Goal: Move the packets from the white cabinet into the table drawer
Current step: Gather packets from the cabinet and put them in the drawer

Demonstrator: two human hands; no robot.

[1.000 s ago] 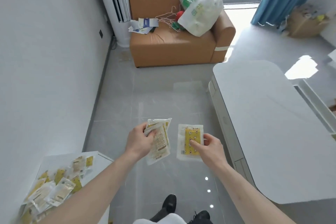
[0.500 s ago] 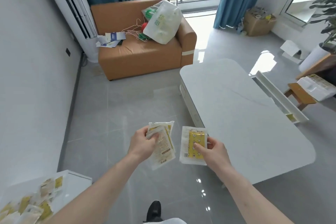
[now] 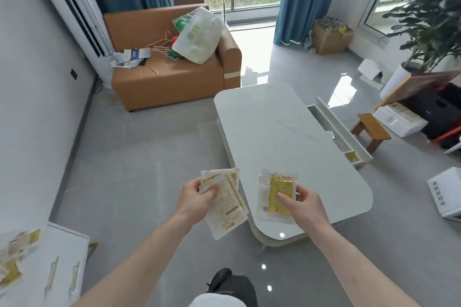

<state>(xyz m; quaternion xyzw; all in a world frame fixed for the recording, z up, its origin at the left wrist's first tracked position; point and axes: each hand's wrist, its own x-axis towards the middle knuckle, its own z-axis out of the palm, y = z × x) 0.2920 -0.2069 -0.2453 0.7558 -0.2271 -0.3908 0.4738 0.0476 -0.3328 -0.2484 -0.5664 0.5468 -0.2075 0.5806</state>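
Note:
My left hand [image 3: 194, 198] grips a fanned bundle of white and yellow packets [image 3: 225, 203]. A single packet with a yellow star-patterned insert [image 3: 275, 194] is pinched in my right hand [image 3: 305, 202], over the near end of the white table [image 3: 287, 137]. The table's drawer [image 3: 341, 132] is pulled open on its far right side, with a yellow packet showing at its near end. At the bottom left stands the white cabinet [image 3: 59, 264], with more packets [image 3: 12, 254] lying on its top.
An orange sofa [image 3: 169, 75] with a white bag and papers stands at the back by a tall white air conditioner [image 3: 74, 7]. A wooden stool [image 3: 371, 129], boxes and a plant crowd the right side. Grey floor lies between cabinet and table.
The view has swung to the right: the cabinet slid to the bottom-left corner and the table with its open drawer came into full view. Both hands still hold their packets, now nearer the table's end.

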